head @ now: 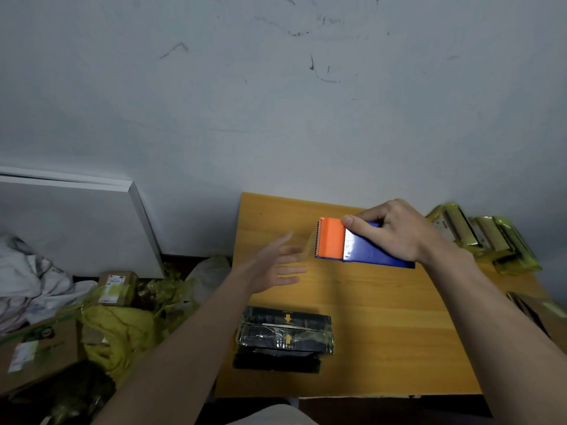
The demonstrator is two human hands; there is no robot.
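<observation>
My right hand point(395, 231) grips a blue tape dispenser point(368, 250) with an orange serrated cutter end, held above the far part of the wooden table point(383, 317). To the left of the dispenser my left hand point(276, 265) hovers open with fingers spread, blurred, holding nothing. A faint clear strip seems to run from the cutter towards that hand; I cannot tell for sure. Near the table's front left lies a black package point(285, 335) wrapped in clear tape, with yellow arrows on top.
Yellow-wrapped parcels point(484, 237) lie at the table's right rear, and a brown box point(540, 314) at its right edge. On the floor to the left are cardboard boxes point(40, 351), yellow plastic bags point(122, 326) and white cloth point(33, 271). A white panel point(76, 222) leans on the wall.
</observation>
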